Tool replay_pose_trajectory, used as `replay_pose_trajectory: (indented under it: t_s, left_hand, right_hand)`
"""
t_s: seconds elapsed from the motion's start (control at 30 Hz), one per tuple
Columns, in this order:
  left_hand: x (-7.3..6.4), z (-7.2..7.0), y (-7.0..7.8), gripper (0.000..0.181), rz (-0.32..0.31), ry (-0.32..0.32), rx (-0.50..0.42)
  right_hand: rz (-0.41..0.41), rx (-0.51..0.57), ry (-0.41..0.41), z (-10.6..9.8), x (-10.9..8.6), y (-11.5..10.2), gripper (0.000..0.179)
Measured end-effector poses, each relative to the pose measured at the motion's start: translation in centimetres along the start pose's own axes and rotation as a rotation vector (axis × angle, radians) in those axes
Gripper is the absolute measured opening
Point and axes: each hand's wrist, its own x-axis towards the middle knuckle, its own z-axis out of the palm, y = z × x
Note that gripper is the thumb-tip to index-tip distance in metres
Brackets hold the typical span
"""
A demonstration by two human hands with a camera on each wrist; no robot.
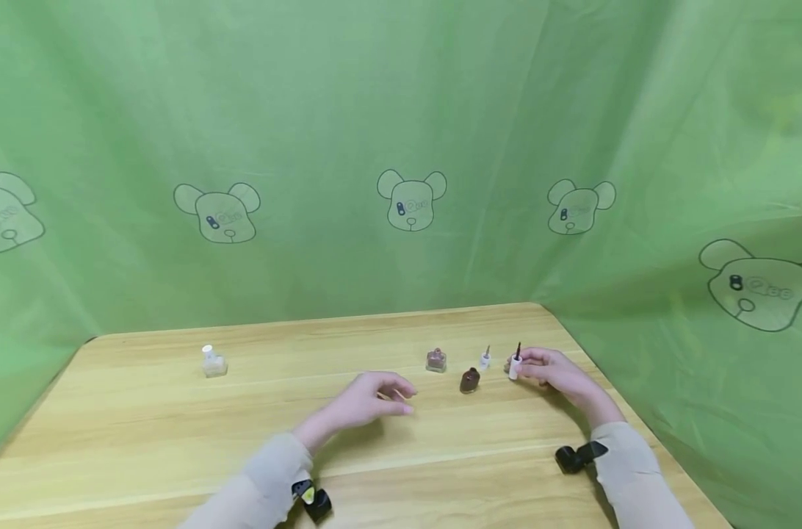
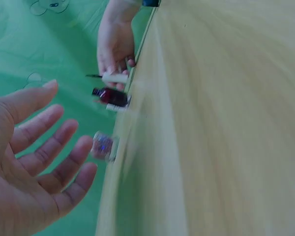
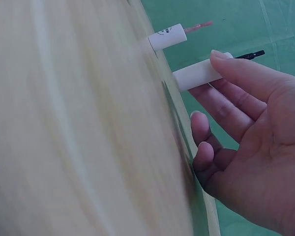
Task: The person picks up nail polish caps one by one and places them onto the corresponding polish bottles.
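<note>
My right hand (image 1: 551, 369) pinches a white nail polish cap (image 3: 199, 74) between thumb and fingers, its dark brush pointing up and its base at the tabletop. Beside it a second white cap (image 3: 168, 37) stands on the table with a pinkish brush upward. An uncapped dark red nail polish bottle (image 1: 469, 380) stands left of the caps. Farther left is an uncapped glittery pink nail polish bottle (image 1: 435, 360). My left hand (image 1: 377, 399) hovers over the table left of these bottles, fingers loosely curved and holding nothing; the left wrist view shows its spread fingers (image 2: 64, 132).
A capped, pale nail polish bottle (image 1: 214, 364) stands at the back left of the wooden table (image 1: 176, 426). Green curtains (image 1: 322, 110) with bear-head prints hang behind and along the right side. Each wrist wears a black camera strap.
</note>
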Motion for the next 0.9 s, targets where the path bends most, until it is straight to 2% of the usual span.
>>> replay_pose_trajectory:
  t_s: [0.2,0.43,0.6,0.73,0.9]
  left_hand:
    - [2.1,2.6,0.3,0.036,-0.051,-0.004,-0.005]
    - [4.0,4.9,1.0,0.049,-0.111,0.024,-0.044]
    - [5.2,5.9,1.1,0.058,-0.114,0.058,-0.046]
    - [6.2,6.5,1.1,0.062,-0.141,0.081,-0.071]
    - [7.2,7.0,1.0,0.062,-0.165,0.115,-0.101]
  right_hand:
    - [0.003,-0.009,0.013,-0.1,0.1,0.2,0.045]
    - [0.018,0.018,0.026,-0.2,-0.1,0.0,0.043]
    - [0.012,0.042,0.014,-0.3,0.0,-0.1,0.034]
    - [0.014,0.054,0.001,-0.4,0.2,0.0,0.026]
    - [0.019,0.058,-0.01,-0.5,0.2,0.0,0.027]
